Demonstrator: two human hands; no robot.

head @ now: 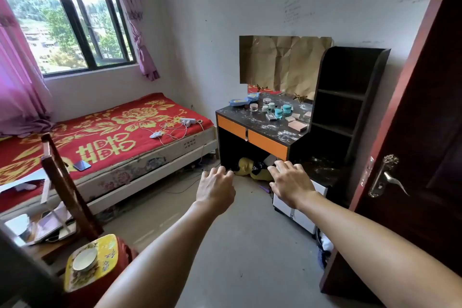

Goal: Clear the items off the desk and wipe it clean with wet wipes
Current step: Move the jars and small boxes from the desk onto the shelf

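Observation:
A dark desk (252,121) with orange drawer fronts stands against the far wall, its top smeared with white dust. On it lie a blue wet-wipe pack (239,102), several small jars, some with teal lids (287,108), and flat pinkish boxes (298,126). Both my arms stretch forward over the floor, well short of the desk. My left hand (215,188) and my right hand (290,181) hover with fingers spread and hold nothing.
A bed (105,132) with a red floral cover, cables and a phone fills the left. A dark shelf unit (350,97) adjoins the desk. A red door (412,145) stands open at right. A wooden chair (65,182) and red stool with a bowl (85,261) sit near left. Bags lie under the desk.

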